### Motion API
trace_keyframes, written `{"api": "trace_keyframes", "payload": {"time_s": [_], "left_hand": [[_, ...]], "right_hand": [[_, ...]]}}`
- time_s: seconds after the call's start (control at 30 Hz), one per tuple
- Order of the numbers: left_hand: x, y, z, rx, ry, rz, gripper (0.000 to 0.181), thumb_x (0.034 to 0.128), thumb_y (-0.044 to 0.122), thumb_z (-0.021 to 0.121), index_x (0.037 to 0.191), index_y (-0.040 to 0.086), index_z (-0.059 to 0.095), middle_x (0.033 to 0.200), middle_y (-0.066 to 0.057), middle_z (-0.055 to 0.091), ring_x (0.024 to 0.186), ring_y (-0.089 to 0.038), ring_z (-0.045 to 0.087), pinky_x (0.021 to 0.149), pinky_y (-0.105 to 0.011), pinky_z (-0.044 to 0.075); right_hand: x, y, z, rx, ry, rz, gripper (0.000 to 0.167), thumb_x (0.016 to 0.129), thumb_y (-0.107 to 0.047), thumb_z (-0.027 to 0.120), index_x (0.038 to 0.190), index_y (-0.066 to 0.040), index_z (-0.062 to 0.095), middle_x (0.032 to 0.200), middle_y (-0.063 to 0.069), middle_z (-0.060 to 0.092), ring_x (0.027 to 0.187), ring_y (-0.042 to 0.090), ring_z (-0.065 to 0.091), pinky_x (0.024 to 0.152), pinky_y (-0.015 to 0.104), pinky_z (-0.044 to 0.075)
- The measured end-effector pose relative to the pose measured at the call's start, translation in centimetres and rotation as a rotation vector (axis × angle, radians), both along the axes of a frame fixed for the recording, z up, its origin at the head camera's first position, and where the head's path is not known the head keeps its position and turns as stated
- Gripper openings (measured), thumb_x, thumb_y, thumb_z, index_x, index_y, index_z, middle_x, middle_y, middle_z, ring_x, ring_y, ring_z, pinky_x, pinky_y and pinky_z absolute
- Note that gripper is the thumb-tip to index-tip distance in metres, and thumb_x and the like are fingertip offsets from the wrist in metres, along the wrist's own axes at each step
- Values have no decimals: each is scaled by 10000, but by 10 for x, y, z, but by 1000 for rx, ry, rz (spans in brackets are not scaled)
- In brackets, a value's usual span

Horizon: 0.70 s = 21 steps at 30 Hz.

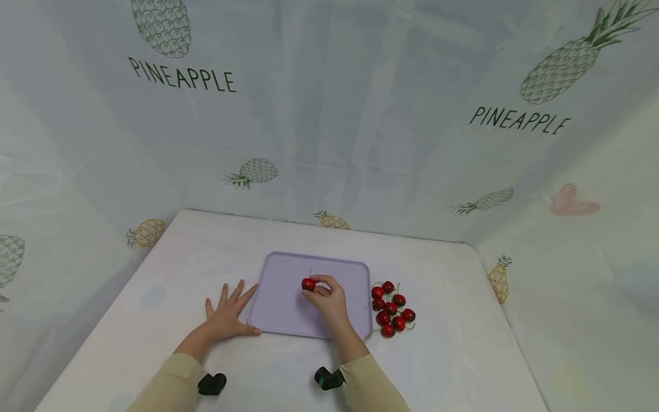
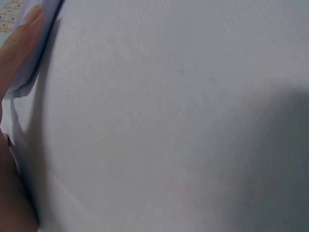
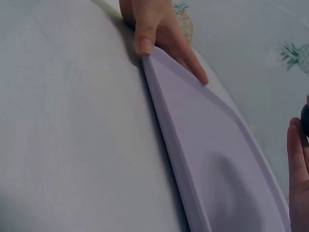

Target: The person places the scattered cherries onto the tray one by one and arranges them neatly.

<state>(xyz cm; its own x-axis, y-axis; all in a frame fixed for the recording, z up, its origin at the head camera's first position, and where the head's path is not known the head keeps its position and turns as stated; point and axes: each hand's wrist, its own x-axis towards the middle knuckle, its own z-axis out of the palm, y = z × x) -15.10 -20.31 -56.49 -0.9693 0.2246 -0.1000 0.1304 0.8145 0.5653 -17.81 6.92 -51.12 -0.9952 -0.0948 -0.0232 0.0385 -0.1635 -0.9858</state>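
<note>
- Sleeves [image 1: 376,388], beige, reach in from the near side.
- Right hand [image 1: 329,298] pinches one cherry [image 1: 308,284] between thumb and fingertips, stem up, above the tray [image 1: 280,309].
- Left hand [image 1: 225,321] is spread flat, thumb and forefinger touching the tray's left end.
- More cherries [image 1: 390,308] lie clustered just beside the tray's right edge.

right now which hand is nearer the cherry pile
Right. The right hand pinches a cherry above the tray, left of the cherry pile; the left hand is at the tray's left edge, farther away.
</note>
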Motion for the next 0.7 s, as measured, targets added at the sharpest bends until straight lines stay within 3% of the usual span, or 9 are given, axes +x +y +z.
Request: {"api": "trace_keyframes", "payload": {"time_s": [0.2, 0.37, 0.43, 0.6, 0.7], "left_hand": [[-6, 6, -2, -38, -32, 7, 1153, 607, 642, 818, 1531, 178, 307, 1587, -249, 105, 1388, -575, -78, 935, -799, -132], [-8, 3, -5, -63, -40, 15, 1160, 603, 663, 807, 1537, 211, 290, 1591, -241, 98, 1392, -566, -90, 941, -791, -141], [-8, 2, -6, -76, -52, 17, 1164, 607, 673, 799, 1541, 218, 276, 1594, -238, 84, 1393, -561, -101, 941, -786, -151], [-7, 1, -5, -94, -75, 17, 1168, 617, 675, 793, 1545, 199, 267, 1595, -241, 64, 1388, -565, -111, 934, -789, -159], [-6, 0, -3, -70, -71, 14, 1163, 614, 670, 797, 1544, 205, 275, 1590, -251, 72, 1385, -572, -107, 927, -788, -170]], "right_hand": [[-21, -23, -10, 10, -6, -36, 356, 748, 133, 746, 1084, 104, 634, 954, 153, 690, 800, 119, 677, 706, 224, 542], [-49, -44, -38, 41, 3, -41, 363, 745, 110, 763, 1091, 64, 665, 999, 175, 684, 796, 124, 680, 681, 229, 537], [-59, -54, -48, 76, 27, -56, 353, 740, 89, 781, 1076, 43, 682, 993, 188, 689, 778, 126, 677, 658, 227, 532], [-71, -71, -53, 201, 125, -123, 314, 711, 27, 838, 1001, -6, 721, 937, 92, 670, 739, 114, 634, 625, 221, 518], [-76, -78, -56, 260, 138, -154, 294, 709, -26, 858, 976, -56, 737, 884, 39, 646, 720, 105, 586, 607, 230, 494]]}}
